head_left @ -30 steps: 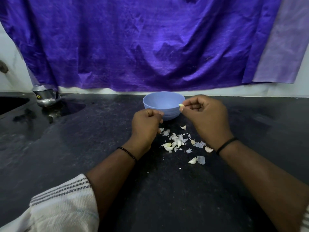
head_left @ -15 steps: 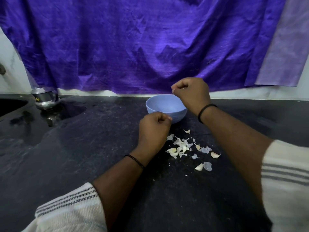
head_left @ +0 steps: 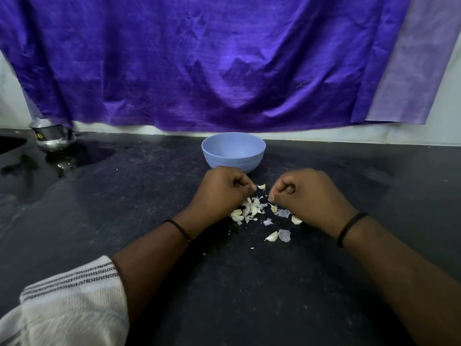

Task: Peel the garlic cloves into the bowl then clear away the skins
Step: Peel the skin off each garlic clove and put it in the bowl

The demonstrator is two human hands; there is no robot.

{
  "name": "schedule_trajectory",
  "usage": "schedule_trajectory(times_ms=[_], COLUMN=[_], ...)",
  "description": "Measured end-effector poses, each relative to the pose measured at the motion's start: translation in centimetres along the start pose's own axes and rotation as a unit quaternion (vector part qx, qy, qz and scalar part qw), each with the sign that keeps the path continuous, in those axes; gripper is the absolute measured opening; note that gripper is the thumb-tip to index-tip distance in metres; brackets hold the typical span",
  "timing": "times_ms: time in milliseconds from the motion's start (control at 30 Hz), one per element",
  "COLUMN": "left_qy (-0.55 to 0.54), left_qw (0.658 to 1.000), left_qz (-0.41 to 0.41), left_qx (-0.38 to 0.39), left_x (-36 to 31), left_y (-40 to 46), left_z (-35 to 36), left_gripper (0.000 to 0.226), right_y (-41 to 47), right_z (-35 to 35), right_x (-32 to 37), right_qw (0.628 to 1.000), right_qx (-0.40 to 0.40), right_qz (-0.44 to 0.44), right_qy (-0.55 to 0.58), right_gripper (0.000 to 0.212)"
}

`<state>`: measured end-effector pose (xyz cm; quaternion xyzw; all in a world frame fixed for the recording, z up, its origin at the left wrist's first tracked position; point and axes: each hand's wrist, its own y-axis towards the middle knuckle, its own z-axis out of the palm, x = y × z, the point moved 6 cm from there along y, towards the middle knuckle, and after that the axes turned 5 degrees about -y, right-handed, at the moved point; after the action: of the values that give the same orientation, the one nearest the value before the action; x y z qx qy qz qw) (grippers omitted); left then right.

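A light blue bowl (head_left: 233, 151) stands on the black counter (head_left: 149, 221); what lies inside it is hidden from this angle. Just in front of it lies a small heap of garlic skins and cloves (head_left: 252, 208), with one clove (head_left: 272, 236) and a loose skin (head_left: 284, 235) a little nearer to me. My left hand (head_left: 222, 191) is curled into a fist at the heap's left edge, and nothing shows in it. My right hand (head_left: 306, 196) is curled too, its fingertips down at the heap's right edge, with nothing visible between them.
A steel pot (head_left: 52, 138) stands at the back left beside a wet patch (head_left: 82, 156). A purple cloth (head_left: 199, 58) hangs on the wall behind the bowl. The dark edge of a sink (head_left: 10, 146) shows at the far left.
My right hand held a peeled clove, reached over the bowl, and has come back down to the heap without it. My left hand stayed curled near the heap.
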<state>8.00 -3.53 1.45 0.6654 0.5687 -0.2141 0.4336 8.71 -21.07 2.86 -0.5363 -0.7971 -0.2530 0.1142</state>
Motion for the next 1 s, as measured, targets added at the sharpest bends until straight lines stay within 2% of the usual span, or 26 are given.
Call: schedule_trajectory(times_ms=[200, 300, 433, 567, 767, 1000], left_qy=[0.018, 0.015, -0.010, -0.031, -0.075, -0.215], left_qw=[0.999, 0.999, 1.000, 0.999, 0.997, 0.976], left_qz=[0.008, 0.005, -0.010, -0.015, 0.010, -0.040], left_qx=[0.039, 0.030, 0.022, 0.018, -0.007, 0.021], left_x=[-0.1, 0.1, 0.4, 0.5, 0.2, -0.1], left_y=[-0.2, -0.1, 0.1, 0.1, 0.1, -0.1], left_z=[0.5, 0.3, 0.4, 0.4, 0.0, 0.3], left_gripper=[0.009, 0.007, 0.011, 0.015, 0.007, 0.015], right_y=[0.7, 0.7, 0.7, 0.8, 0.8, 0.5], right_z=[0.2, 1.2, 2.6, 2.7, 1.1, 0.2], right_x=[-0.6, 0.0, 0.9, 1.0, 0.8, 1.1], right_qw=[0.998, 0.997, 0.992, 0.990, 0.994, 0.976], right_qx=[0.016, 0.021, 0.037, 0.030, -0.026, -0.080], right_qz=[-0.025, -0.057, -0.110, -0.130, -0.090, -0.062], right_qy=[-0.056, -0.051, -0.055, -0.052, 0.060, 0.195], right_gripper=[0.009, 0.006, 0.016, 0.007, 0.006, 0.007])
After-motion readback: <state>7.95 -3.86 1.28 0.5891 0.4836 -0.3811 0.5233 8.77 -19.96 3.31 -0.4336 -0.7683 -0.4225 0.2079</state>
